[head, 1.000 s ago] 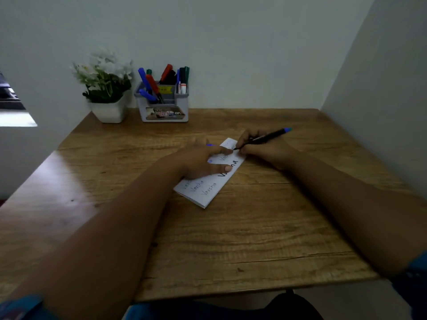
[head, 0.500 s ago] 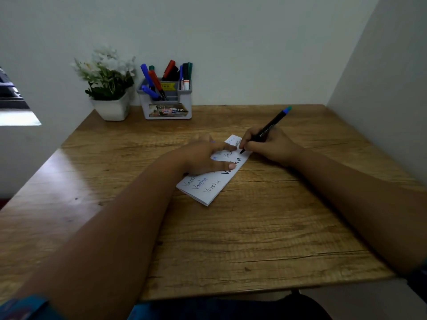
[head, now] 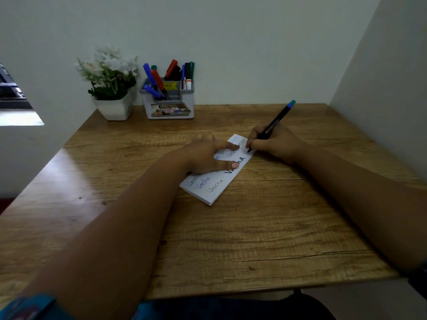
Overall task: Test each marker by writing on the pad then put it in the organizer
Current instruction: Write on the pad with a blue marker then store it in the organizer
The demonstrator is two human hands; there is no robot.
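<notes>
A small white pad lies slanted in the middle of the wooden desk, with the same handwritten word repeated on it several times. My left hand rests flat on the pad, fingers spread, pinning it down. My right hand grips a black marker with a blue-green end, its tip touching the pad's far right edge. A grey organizer stands at the back of the desk against the wall, holding several blue, red, green and black markers.
A white pot of white flowers stands left of the organizer. Walls close in the desk at the back and on the right. The desk's left edge drops away beside a window ledge.
My right hand has swung the marker from lying nearly flat to pointing steeply up and back, with the tip staying on the pad. The left hand has stayed on the pad.
</notes>
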